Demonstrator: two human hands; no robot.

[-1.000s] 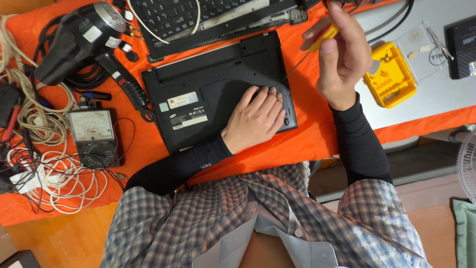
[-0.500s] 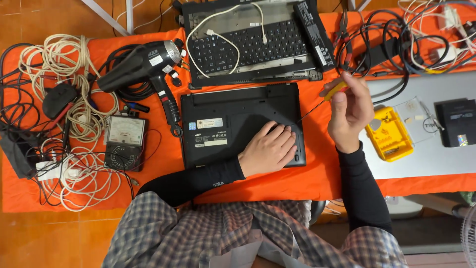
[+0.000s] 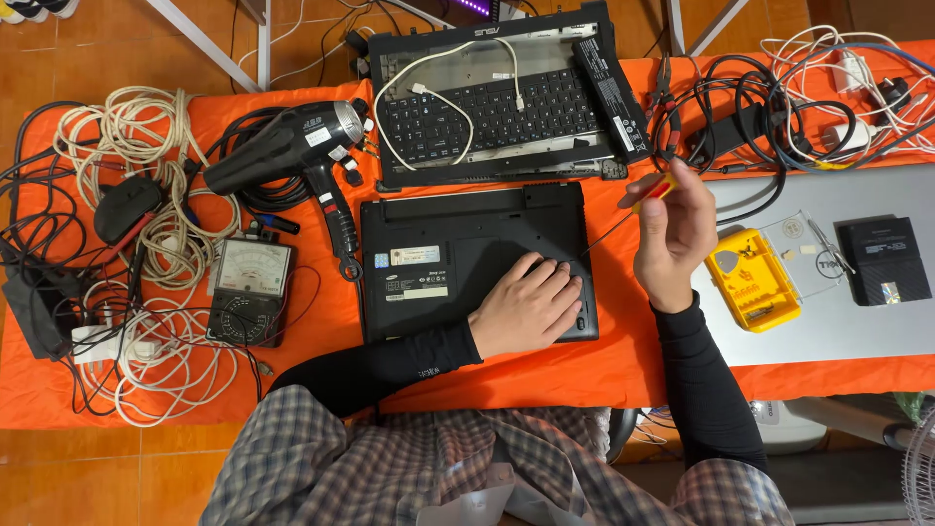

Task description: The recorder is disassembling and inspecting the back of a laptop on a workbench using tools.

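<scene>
Head view places the black laptop (image 3: pixel 467 258) upside down on the orange cloth (image 3: pixel 321 321), directly in front of you, with its long axis running left to right. Your left hand (image 3: pixel 531 310) lies flat on the right half of its base, fingers spread and pressing down; it grips nothing. Your right hand (image 3: pixel 672 234) is raised just off the laptop's right edge, fingers closed around the yellow-handled screwdriver (image 3: pixel 623 209). The shaft slants down and to the left from the grip, and its tip sits near the upper right area of the base, just beside your left fingertips. The laptop therefore lies to the left of and below the grip, and the right hand is the one nearer that corner.

Count of items in view:
- One upside-down laptop, and one opened laptop chassis with keyboard (image 3: pixel 502 97) lying beyond it, also with its long axis left to right.
- One silver closed laptop (image 3: pixel 877 321) to your right, bearing one yellow bit case (image 3: pixel 745 282) with its clear lid open, and one small black box (image 3: pixel 878 258).
- One black heat gun (image 3: pixel 292 151) and one analogue multimeter (image 3: pixel 248 292) to your left.
- Several cable bundles (image 3: pixel 127 156); the exact number cannot be told.
</scene>
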